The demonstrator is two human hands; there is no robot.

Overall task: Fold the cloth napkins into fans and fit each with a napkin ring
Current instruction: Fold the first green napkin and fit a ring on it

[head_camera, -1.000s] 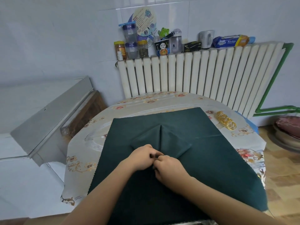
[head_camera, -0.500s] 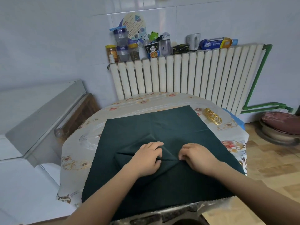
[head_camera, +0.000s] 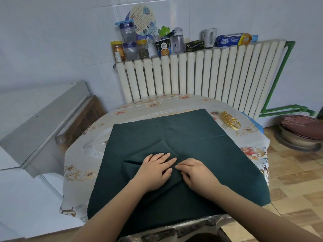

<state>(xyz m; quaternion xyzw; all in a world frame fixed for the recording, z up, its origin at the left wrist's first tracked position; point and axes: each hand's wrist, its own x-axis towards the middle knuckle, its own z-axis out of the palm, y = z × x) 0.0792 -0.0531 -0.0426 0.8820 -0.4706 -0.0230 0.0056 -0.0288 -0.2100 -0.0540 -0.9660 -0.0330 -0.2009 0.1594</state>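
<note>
Napkin, dark green, lies spread over most of the table, a folded flap raised near its front-left part. The left hand presses flat on that flap, fingers spread; the right hand rests beside it, fingertips down on the cloth. Gold napkin rings sit heaped at the table's far-right edge. Behind stands a white radiator topped with jars, against a tiled wall
</note>
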